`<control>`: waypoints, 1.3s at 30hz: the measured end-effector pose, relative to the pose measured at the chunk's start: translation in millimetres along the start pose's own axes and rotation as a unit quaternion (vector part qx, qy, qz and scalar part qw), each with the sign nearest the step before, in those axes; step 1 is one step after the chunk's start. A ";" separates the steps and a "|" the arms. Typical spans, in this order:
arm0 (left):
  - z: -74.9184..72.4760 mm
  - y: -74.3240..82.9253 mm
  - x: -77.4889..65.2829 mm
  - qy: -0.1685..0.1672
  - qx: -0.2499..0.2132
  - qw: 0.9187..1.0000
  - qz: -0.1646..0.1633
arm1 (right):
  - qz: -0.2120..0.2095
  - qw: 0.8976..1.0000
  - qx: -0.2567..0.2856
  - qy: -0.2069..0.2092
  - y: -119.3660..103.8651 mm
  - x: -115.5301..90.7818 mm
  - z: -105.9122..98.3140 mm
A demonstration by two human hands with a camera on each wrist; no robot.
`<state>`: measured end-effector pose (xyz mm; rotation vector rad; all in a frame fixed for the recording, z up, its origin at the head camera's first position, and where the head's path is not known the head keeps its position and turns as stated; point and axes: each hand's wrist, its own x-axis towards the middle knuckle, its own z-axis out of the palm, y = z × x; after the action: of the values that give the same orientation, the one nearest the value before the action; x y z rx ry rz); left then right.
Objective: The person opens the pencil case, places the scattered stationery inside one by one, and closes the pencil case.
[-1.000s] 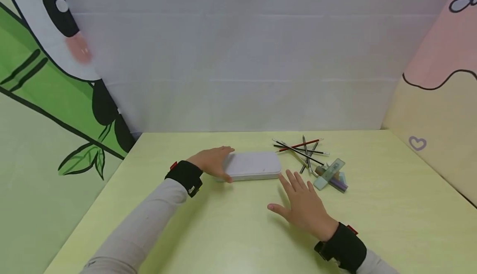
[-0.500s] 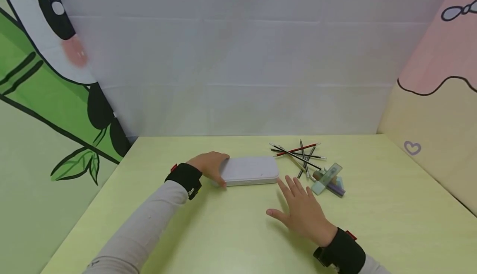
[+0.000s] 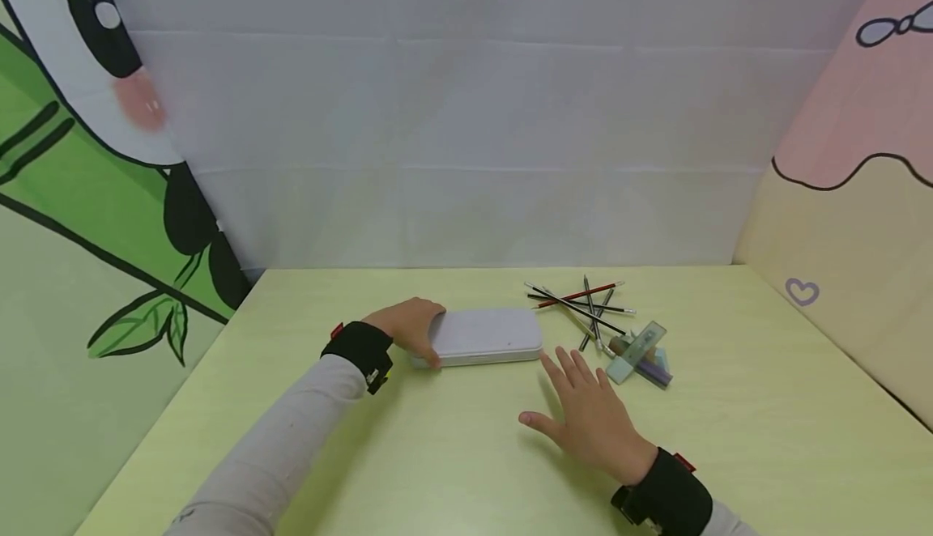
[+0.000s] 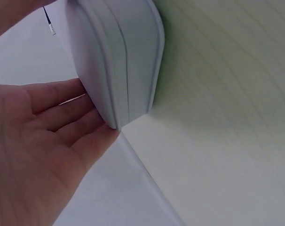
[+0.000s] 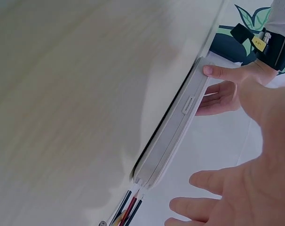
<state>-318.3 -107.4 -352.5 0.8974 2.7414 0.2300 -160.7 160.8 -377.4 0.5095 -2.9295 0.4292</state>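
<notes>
A closed white pencil case (image 3: 488, 333) lies flat on the table. At its left end, my left hand (image 3: 410, 324) grips it, thumb at the front side and fingers at the back. In the left wrist view, the fingertips (image 4: 102, 123) touch the edge of the case (image 4: 126, 56). My right hand (image 3: 594, 416) is held with fingers spread, in front of the case's right end, holding nothing. The right wrist view shows the case's long front side with a small latch (image 5: 188, 105), and the left thumb (image 5: 215, 71) against it.
Right of the case lies a crossed heap of several pencils (image 3: 583, 303). Next to it are a translucent greenish ruler-like piece (image 3: 636, 351) and a purple stick-like item (image 3: 653, 372). A white sheet (image 3: 466, 147) hangs behind the table (image 3: 437, 455), with painted walls at both sides.
The head view has shifted slightly, so everything sits a little lower and further left. Both hands and the pencil case keep nearly the same places on the table.
</notes>
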 end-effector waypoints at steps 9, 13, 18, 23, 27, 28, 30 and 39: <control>-0.3 -0.5 -8.4 0.002 -0.008 1.000 -0.003 | 0.008 1.000 -0.006 -0.001 0.8 1.5 -1.7; -0.8 -1.9 -13.8 0.007 -0.012 1.000 0.001 | 0.018 1.000 -0.008 0.002 1.4 2.9 -3.4; 1.8 -7.8 -21.0 0.030 -0.021 0.999 0.023 | 0.027 1.000 -0.007 0.007 2.6 4.6 -4.6; 3.2 -8.5 -30.8 0.059 -0.074 0.994 0.048 | 0.032 0.999 0.002 0.017 4.9 8.2 -6.7; 4.1 -3.9 -38.0 0.073 -0.158 0.982 0.070 | 0.024 0.999 0.012 0.040 8.4 11.1 -10.4; 4.1 -2.4 -39.4 0.075 -0.178 0.978 0.075 | 0.021 0.999 0.014 0.045 9.1 11.7 -11.9; 4.0 0.9 -41.6 0.079 -0.211 0.970 0.085 | 0.017 0.998 0.019 0.056 10.2 13.2 -15.6; 1.9 19.9 -48.7 0.086 -0.338 0.930 0.114 | 0.026 0.995 0.064 0.075 7.4 17.3 -32.5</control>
<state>-268.7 -120.5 -340.9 1.0038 2.3934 1.2550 -176.7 171.9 -345.2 0.3967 -2.7883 0.6358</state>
